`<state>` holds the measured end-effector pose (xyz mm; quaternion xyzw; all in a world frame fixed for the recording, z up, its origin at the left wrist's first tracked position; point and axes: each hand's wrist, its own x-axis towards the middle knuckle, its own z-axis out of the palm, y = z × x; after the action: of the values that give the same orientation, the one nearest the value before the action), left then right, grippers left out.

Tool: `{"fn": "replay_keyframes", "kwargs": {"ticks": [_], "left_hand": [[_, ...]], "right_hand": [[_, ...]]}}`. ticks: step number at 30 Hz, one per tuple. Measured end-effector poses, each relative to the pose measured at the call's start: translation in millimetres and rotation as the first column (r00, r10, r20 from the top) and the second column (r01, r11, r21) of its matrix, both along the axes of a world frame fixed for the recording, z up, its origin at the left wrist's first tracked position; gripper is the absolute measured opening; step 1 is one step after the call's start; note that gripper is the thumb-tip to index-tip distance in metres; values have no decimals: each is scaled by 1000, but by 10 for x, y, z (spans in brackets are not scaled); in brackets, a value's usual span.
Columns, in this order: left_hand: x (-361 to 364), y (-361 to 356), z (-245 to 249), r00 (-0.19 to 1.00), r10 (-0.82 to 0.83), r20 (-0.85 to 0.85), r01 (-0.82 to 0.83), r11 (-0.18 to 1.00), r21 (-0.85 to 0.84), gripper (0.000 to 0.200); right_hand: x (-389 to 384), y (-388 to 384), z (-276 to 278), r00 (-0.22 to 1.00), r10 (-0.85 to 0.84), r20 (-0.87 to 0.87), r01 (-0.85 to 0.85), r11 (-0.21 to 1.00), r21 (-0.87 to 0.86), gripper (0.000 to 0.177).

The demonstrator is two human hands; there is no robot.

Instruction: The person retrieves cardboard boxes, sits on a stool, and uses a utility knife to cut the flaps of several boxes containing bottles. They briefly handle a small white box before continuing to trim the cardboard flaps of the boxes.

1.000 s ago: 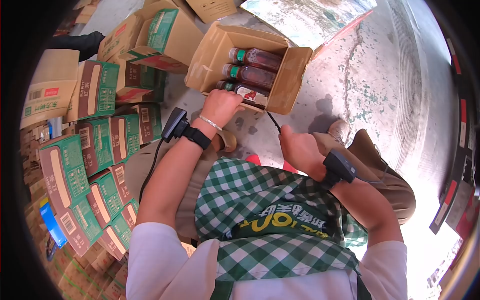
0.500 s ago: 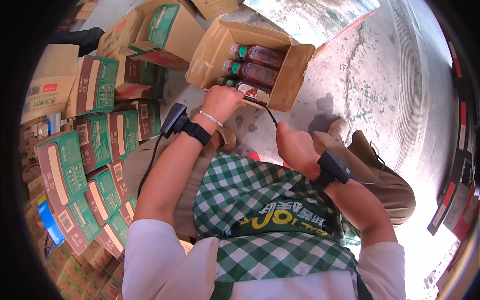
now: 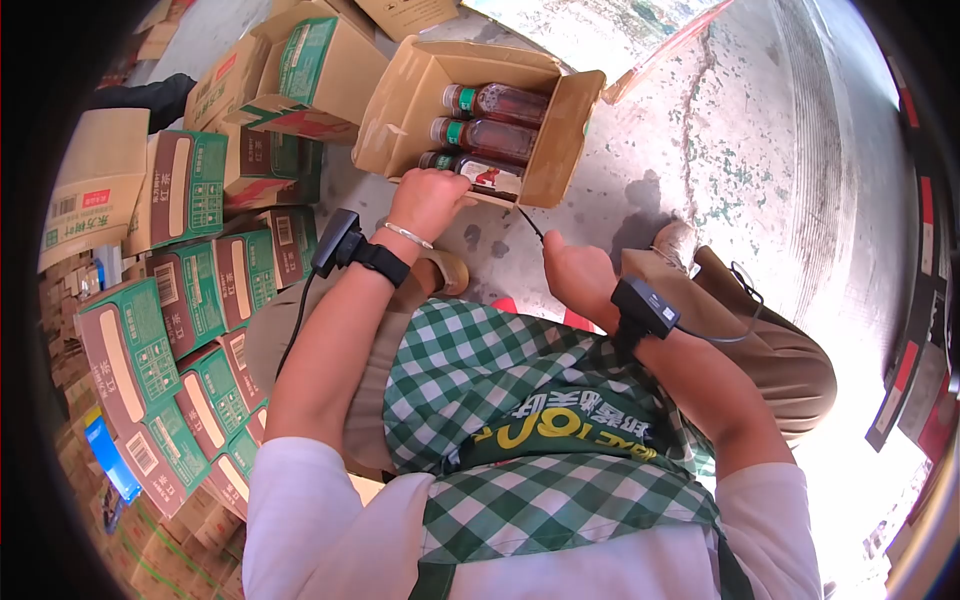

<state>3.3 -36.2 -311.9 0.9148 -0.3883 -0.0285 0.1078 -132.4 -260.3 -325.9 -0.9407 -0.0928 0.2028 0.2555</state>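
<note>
An open cardboard box (image 3: 392, 100) sits on the floor ahead of me. Three bottles of dark reddish liquid (image 3: 500, 138) lie on their sides in it, with green bands near their caps. My left hand (image 3: 430, 203) is closed at the box's near left edge, beside the nearest bottle; its fingertips are partly hidden. In my closed right hand (image 3: 580, 272) is a thin black tool (image 3: 530, 224), its tip at the box's near right edge. I cannot make out the tool's kind.
Stacked brown-and-green cartons (image 3: 185, 290) rise on my left, with an opened carton (image 3: 315, 75) behind them. A blue item (image 3: 112, 460) is wedged at the lower left. Worn concrete floor (image 3: 745, 150) stretches to the right, past my shoe (image 3: 675, 245).
The view has shifted slightly, so the box appears a little farther left. Both hands keep about the same places at its near edge, the tool tip still against it.
</note>
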Motion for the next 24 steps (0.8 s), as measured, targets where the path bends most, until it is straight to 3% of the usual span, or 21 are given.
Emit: {"fn": "replay_keyframes", "kwargs": {"ticks": [4, 13, 19, 22, 24], "left_hand": [[-2, -13, 10, 1000, -18, -12, 18, 999, 32, 20], [-22, -25, 22, 999, -30, -27, 32, 997, 65, 17], [61, 37, 7, 996, -61, -61, 62, 998, 14, 16], [27, 91, 73, 999, -49, -19, 50, 995, 85, 17], [-33, 67, 40, 996, 87, 19, -89, 984, 153, 20]], "right_hand": [[-10, -55, -70, 1000, -15, 25, 13, 999, 47, 8], [37, -86, -76, 994, 29, -108, -30, 1000, -9, 12], [0, -204, -128, 989, 55, -135, -59, 998, -23, 9], [-49, -297, -189, 994, 75, -80, -79, 996, -42, 9], [-139, -575, -144, 989, 40, -139, -54, 994, -100, 8]]}}
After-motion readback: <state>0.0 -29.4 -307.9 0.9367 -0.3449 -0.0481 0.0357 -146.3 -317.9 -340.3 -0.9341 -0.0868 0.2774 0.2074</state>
